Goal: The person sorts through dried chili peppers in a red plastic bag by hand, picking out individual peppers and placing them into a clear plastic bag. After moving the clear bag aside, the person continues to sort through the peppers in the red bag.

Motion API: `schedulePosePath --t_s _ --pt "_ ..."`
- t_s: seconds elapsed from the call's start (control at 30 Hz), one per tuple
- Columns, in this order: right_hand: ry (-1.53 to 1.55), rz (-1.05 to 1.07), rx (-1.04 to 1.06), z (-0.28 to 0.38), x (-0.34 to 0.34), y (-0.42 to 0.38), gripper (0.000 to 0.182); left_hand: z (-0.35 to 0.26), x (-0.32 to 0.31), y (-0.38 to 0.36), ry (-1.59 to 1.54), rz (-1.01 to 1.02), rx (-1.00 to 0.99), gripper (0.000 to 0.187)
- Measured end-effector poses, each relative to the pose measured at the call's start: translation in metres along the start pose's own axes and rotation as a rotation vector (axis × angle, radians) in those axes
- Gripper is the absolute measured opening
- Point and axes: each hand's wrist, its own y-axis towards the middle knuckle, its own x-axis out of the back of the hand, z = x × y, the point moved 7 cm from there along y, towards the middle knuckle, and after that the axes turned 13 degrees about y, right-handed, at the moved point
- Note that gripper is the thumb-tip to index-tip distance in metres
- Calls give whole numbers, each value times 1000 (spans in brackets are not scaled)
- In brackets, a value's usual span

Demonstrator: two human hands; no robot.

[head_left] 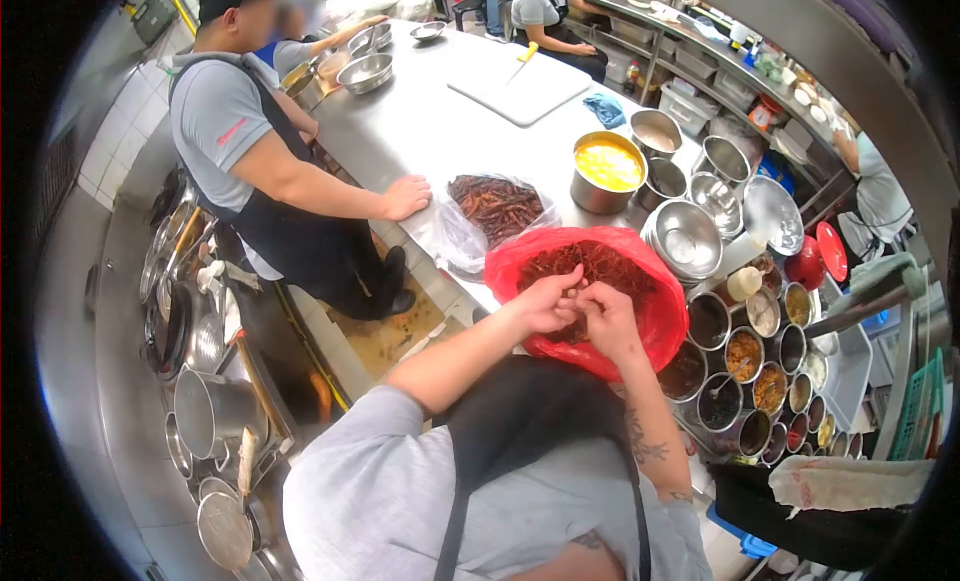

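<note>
A red plastic bag (655, 271) stands open at the near end of the steel table, filled with dark red dried pieces that look like chillies (605, 266). Over its opening, my left hand (548, 303) and my right hand (608, 319) meet, fingers pinched together at the fingertips. Whatever they hold between them is too small to make out. Just beyond the red bag, to the left, a clear plastic bag (455, 231) holds more dark red-brown dried pieces (495, 209).
A co-worker (235, 131) at the left rests a hand on the steel table (400, 111). A pot of yellow liquid (608, 166), metal bowls (685, 239) and several sauce containers (745, 354) line the right. Farther back lies a white board (530, 86) with a yellow-handled knife.
</note>
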Motion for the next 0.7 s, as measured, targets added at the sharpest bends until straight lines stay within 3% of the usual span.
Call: schedulePosePath --t_s 0.03,0.13,0.17,0.27,0.3,0.33,0.4,0.5,0.6,0.67,0.7 --pt "-30 40 -25 7 -3 2 3 -3 -1 -1 -12 9 7 31" --pt "-264 -97 -10 -2 10 13 6 -28 6 -12 98 -141 -168 29" --pt "-347 -113 -212 -16 20 15 31 -35 22 -8 78 -182 -228 27" --pt "-668 101 -50 -13 -8 21 65 -48 38 -20 64 -315 -355 24" --pt "-803 300 -316 -20 -24 18 88 -51 47 -19 117 -359 -397 23" --pt "-1010 398 -359 -27 -35 13 89 -54 49 -21 143 -371 -436 20" --pt "-1070 342 -295 -37 -38 9 77 -56 54 -23 195 -411 -478 19" --pt "-919 241 -353 -55 -6 17 55 -55 55 -24 203 -400 -461 18" --pt "-549 222 -318 -61 31 25 43 -54 39 -30 299 -356 -354 15" --pt "-156 183 -408 -44 44 32 41 -51 28 -30 349 -316 -309 13" --pt "-160 191 -372 -43 50 31 46 -51 22 -28 386 -309 -299 13"
